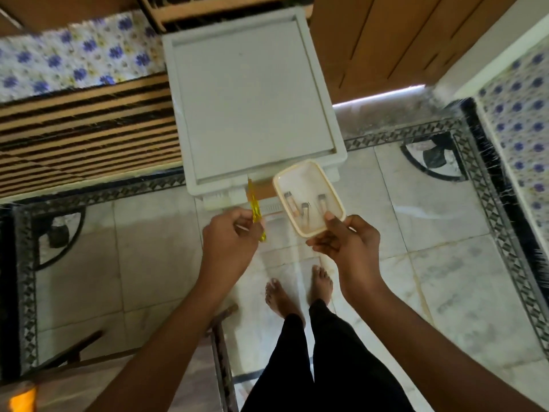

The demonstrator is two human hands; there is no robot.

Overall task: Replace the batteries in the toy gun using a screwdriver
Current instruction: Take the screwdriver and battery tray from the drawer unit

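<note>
The toy gun itself is nowhere in view, so the job looks to be at its very start, with only the tools gathered. The screwdriver (255,205), yellow and see-through in the handle, is pinched in the left hand (228,236), whose fingers are curled around its lower half; the tip points up and away from the person. Just beside it to the right, the right hand (350,245) carries a small cream plastic container (300,178) by its near end, with the thumb over the rim and the other fingers underneath. Three small cylinders lie loose inside it, most likely the batteries (305,215), though blur hides whether they are fresh or spent. Both hands are held up in front of the body, near each other but not touching. Just beyond them stands a pale grey plastic surface (252,99) with a raised lip, and the container's far end overlaps its near edge in this view. Below the hands are the marble floor (445,278) and the person's bare feet (297,292). By my reading, nothing of the real work is done. The gun must be fetched, its battery cover unscrewed, the old cells taken out, the new ones fitted and the cover screwed back. Setting the container down on the surface seems the likely first move.
</note>
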